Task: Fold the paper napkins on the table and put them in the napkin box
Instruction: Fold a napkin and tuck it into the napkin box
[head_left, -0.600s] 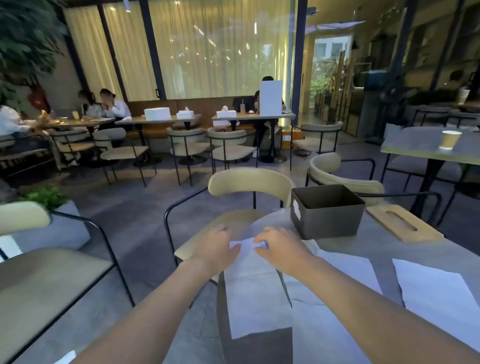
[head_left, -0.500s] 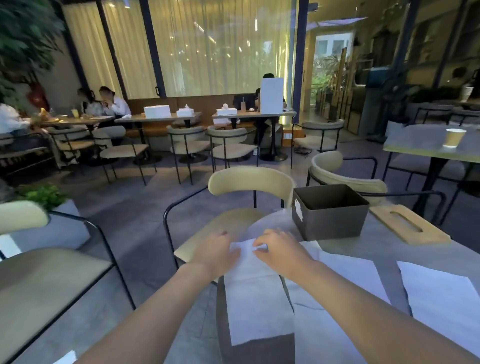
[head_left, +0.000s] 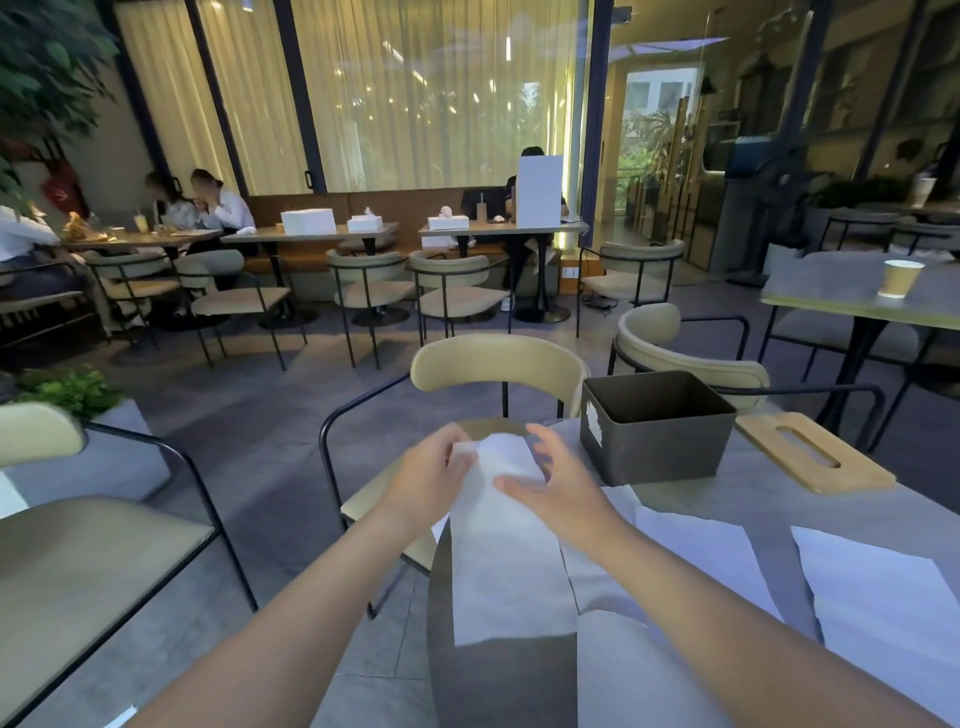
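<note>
Both hands on one long white paper napkin (head_left: 506, 540) at the table's (head_left: 769, 483) left edge: left hand (head_left: 431, 470) pinching its raised far end, right hand (head_left: 558, 488) spread flat, probably to anchor the fold, open dark grey napkin box (head_left: 657, 434) near.

Both bare forearms are extended forward from the lower edge of the view, converging toward the middle; the left hand (head_left: 434, 467) is held palm inward, its fingers curled and pinched closed at the far end; the right hand (head_left: 558, 483) is held palm down, fingers spread and slightly bent, thumb stretched toward the left hand; the hands are kept just apart.
</note>
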